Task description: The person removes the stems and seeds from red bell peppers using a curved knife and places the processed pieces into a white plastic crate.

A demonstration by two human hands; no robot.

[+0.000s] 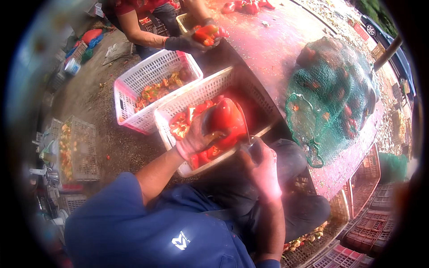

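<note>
My left hand [197, 137], in a dirty work glove, holds a large red bell pepper [228, 117] over a white plastic crate [197, 90] that has red pepper pieces [202, 159] in it. In my gloved right hand [256, 157] is a knife [247, 120], its thin blade upright along the pepper's right side. Whether the blade has entered the flesh, I cannot tell. A second white crate [157, 67] with pepper scraps [161, 88] stands just beyond. Red peppers [246, 6] lie farther off on a pink-stained table [264, 43].
Across from me a co-worker's gloved hands [191, 42] hold red peppers. A green net sack [335, 90] of peppers rests on the table at right. Stacked crates [368, 227] stand at lower right, another scrap-filled crate [83, 150] at left. My folded legs are beside the near crate.
</note>
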